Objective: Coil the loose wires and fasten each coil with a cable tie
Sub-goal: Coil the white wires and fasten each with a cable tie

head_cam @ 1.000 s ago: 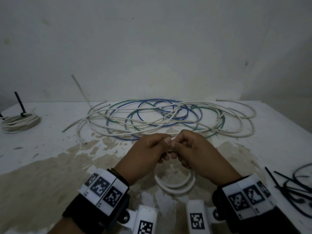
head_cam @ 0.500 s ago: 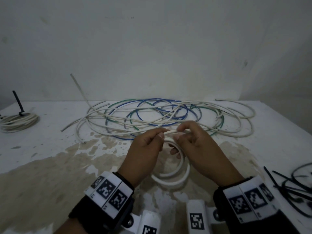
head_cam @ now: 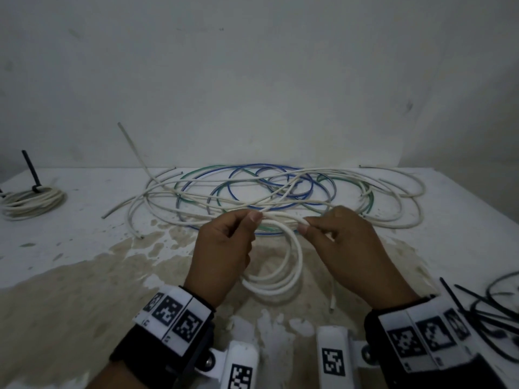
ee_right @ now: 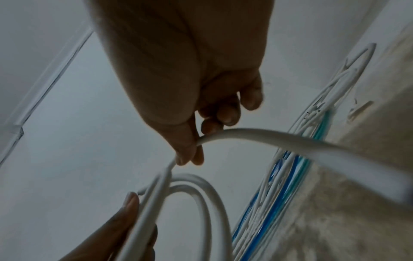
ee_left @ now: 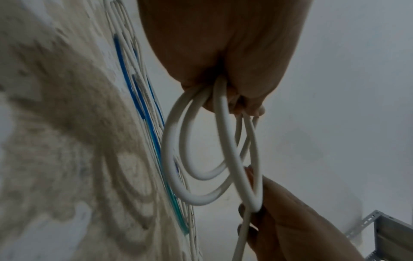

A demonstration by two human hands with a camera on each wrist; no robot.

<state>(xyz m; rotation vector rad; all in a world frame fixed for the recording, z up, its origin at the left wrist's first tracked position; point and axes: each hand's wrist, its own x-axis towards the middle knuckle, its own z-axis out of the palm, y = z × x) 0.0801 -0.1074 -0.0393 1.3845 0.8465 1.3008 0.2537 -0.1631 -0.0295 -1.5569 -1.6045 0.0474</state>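
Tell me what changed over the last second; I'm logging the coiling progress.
The hands drew apart: the left hand still pinches the top of the white wire coil, while the right hand slid rightward along the wire. The coil gained loops and its free end now dangles. The loose wire pile, tied coil and black cable ties stayed put.

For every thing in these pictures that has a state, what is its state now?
Left hand: pinches the white wire coil.
Right hand: pinches the same wire.
White wire coil: half wound, untied, hanging.
Cream wire coil at far left: fastened with a black tie.
Tangled white, blue and green wires: loose.
Black cable ties: unused.
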